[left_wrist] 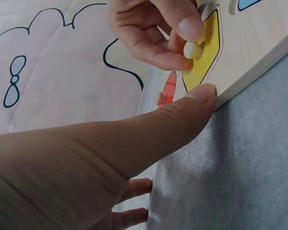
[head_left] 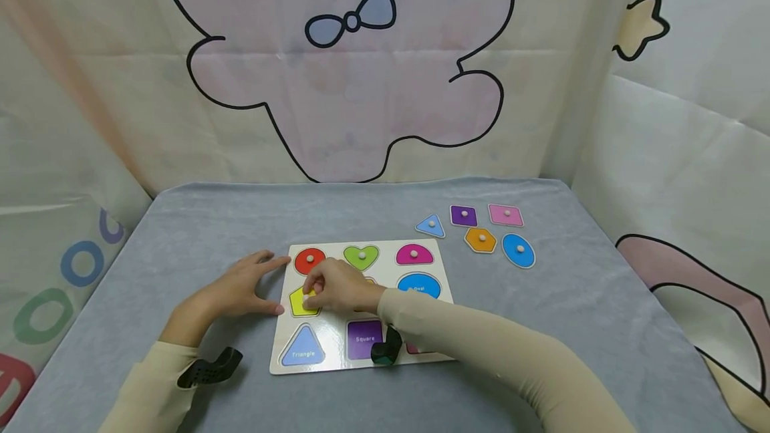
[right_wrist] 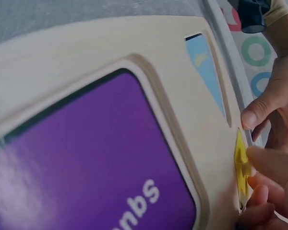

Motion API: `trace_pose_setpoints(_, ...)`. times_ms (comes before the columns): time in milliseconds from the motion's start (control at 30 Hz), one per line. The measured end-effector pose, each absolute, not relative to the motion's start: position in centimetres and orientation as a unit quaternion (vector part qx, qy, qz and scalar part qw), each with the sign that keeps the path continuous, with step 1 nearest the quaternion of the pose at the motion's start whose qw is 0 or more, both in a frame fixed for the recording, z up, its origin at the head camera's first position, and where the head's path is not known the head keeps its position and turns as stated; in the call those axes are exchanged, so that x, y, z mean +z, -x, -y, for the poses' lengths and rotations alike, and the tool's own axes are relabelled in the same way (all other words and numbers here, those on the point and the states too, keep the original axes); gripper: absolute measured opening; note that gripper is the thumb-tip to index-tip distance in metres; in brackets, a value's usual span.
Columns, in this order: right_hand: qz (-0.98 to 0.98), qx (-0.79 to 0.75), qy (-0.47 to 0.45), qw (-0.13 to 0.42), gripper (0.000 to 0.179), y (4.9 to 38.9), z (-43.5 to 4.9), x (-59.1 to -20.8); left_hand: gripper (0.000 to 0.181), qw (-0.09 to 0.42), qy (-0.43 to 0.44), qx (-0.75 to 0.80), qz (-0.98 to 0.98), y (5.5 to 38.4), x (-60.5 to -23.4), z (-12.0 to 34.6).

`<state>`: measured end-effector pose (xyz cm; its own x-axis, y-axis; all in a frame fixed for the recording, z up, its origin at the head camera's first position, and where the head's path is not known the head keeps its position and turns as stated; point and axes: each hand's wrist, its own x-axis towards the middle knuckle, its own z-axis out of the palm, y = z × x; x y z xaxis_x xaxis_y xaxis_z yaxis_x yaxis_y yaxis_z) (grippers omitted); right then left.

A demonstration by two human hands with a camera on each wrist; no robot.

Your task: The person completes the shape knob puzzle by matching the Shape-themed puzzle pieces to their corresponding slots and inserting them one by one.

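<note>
At the left side of a white wooden shape puzzle board (head_left: pixel 332 358), my right hand (head_left: pixel 341 284) pinches the pale round knob (left_wrist: pixel 192 50) of a yellow pentagon piece (left_wrist: pixel 207 57). The pentagon lies in its slot on the board. My left hand (head_left: pixel 245 286) is spread along the board's left edge, thumb and fingertips at the rim. A red circle (head_left: pixel 309 260), a green heart (head_left: pixel 361 257) and a magenta half-circle (head_left: pixel 414 254) with knobs sit in the back row. My right hand and forearm hide the board's centre.
Slots without pieces show a blue triangle (head_left: pixel 303 347), a purple square (head_left: pixel 363 339) and a blue oval (head_left: pixel 419 284). Loose pieces lie behind the board to the right: a blue triangle (head_left: pixel 430 226), purple square (head_left: pixel 463 216), pink rectangle (head_left: pixel 505 215), orange hexagon (head_left: pixel 480 240) and blue oval (head_left: pixel 518 251).
</note>
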<state>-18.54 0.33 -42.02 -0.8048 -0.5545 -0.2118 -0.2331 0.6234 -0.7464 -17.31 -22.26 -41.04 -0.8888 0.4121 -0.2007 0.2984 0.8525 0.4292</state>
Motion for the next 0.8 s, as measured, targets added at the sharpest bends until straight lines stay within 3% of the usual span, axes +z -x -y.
trace_pose_setpoints(800,-0.868,-0.407,0.220,0.182,0.019,19.5,-4.1,-40.5,0.096,0.154,-0.159,0.193,-0.956,17.4,-41.6,22.0)
